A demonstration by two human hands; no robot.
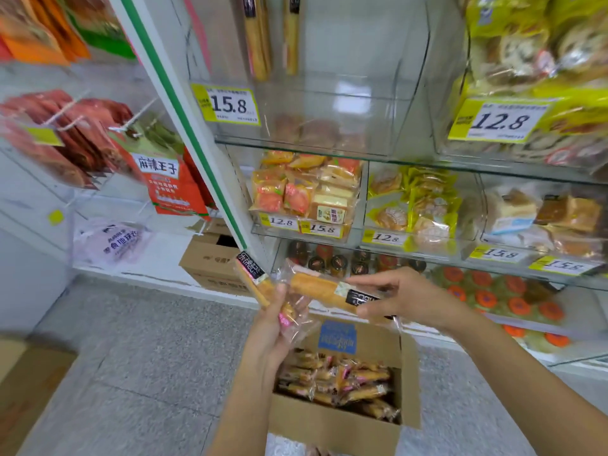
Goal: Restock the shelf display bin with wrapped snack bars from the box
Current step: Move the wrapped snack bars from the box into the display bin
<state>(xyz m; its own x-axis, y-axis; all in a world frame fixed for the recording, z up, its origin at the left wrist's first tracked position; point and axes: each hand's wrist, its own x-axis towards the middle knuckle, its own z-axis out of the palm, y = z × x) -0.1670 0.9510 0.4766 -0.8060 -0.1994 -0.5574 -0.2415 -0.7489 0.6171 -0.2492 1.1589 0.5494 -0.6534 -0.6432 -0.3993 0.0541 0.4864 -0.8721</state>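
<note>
Handling: I judged each wrapped bar light, the cake inside soft and easy to crush, and the clear film slick. A gentle pinch across the middle of its length looked safer than pulling on the sealed end flaps.
Look: long golden-brown sticks in clear crinkly wrap, with a black label band near one end and a pink patch near the other.
Left hand (271, 330): curled round the lower part of the left bar (253, 274), which stood tilted with its black band uppermost.
Right hand (399, 299): its fingers (365, 285) and thumb pinched the banded end of the right bar (316, 286), held roughly level; its far end nearly met the left bar.
Where: both bars were held in the air above the open box (329, 422) on the floor, where loose bars (335, 380) lay heaped.
Display bin (329, 103): clear, on the upper shelf behind the 15.8 tag (228, 105), mostly empty as far as I could see, with a few standing bars (258, 44) at its back left.
</note>
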